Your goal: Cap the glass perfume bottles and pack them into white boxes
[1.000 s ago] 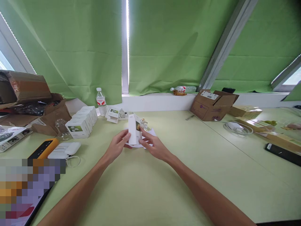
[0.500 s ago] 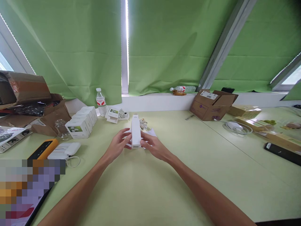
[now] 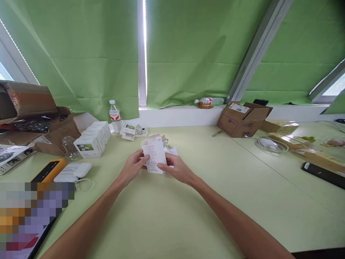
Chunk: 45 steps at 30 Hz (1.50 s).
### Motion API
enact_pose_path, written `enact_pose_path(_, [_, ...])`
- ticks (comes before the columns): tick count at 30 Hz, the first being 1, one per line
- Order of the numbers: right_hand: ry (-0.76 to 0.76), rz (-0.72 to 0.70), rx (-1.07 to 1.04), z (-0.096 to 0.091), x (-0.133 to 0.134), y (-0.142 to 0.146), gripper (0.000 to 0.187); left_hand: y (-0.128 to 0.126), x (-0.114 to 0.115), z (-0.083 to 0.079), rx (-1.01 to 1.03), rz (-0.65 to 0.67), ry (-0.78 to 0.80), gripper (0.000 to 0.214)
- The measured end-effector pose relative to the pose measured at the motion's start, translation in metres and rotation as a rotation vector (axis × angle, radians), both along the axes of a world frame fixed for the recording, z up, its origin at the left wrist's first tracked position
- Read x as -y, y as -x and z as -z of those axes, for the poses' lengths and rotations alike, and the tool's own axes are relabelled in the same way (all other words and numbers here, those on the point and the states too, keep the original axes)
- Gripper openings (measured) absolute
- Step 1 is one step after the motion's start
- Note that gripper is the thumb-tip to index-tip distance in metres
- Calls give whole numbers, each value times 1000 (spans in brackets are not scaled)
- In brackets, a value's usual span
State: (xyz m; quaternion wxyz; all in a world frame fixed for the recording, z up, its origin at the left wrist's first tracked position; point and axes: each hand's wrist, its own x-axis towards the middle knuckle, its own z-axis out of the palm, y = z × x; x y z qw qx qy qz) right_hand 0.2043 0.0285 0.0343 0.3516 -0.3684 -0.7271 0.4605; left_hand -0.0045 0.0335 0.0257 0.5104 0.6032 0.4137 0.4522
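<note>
Where the left hand [image 3: 133, 163] and the right hand [image 3: 179, 167] close in: a white carton [image 3: 154, 157], held between them over the middle of the table [image 3: 167, 216], in front of the seated position.
Left grip: closed on the carton's left edge, thumb lying across the printed face, fingers behind.
Right grip: closed on the lower right edge, thumb on the face near the closest corner, fingers largely concealed by the carton.
Printed face: turned up toward the wearer; dense lines of small text cover it.
Long axis: runs from the near end away from the person, the far end leaning slightly left.
Near end: it cannot be determined from this angle whether it rests on the table or is clear of it.
Wall hazard: excess thumb pressure could buckle the thin panel, as the load falls on its edges.
Slip hazard: unequal force could twist the carton out of line, since the right thumb sits lower than the left.
Contact hazard: a forward push could strike the shiny object [image 3: 164, 140] just beyond the carton, or drag the white sheet [image 3: 174, 150] behind the right fingers.
</note>
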Motion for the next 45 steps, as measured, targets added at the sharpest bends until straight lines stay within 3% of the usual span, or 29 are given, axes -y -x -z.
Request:
enact_pose_path(4, [12, 12, -6, 3, -3, -1, 39, 3, -1, -3, 5, -44, 17, 46])
enact_pose_path(15, [25, 90, -50, 3, -7, -3, 44, 5, 1, -7, -24, 13, 13, 40])
enact_pose_path(22, [86, 47, -46, 1, -7, -4, 41, 6, 0, -7, -29, 0, -23, 42])
enact_pose_path(28, [122, -6, -15, 2, -6, -5, 41, 5, 2, -9, 20, -75, -87, 62])
enact_pose_path(34, [149, -36, 20, 2, -7, -5, 46, 8, 5, -12, -33, -109, -185, 60])
enact_pose_path(45, [121, -41, 61, 7, -10, -8, 44, 10, 6, -14, -120, -28, -175, 47])
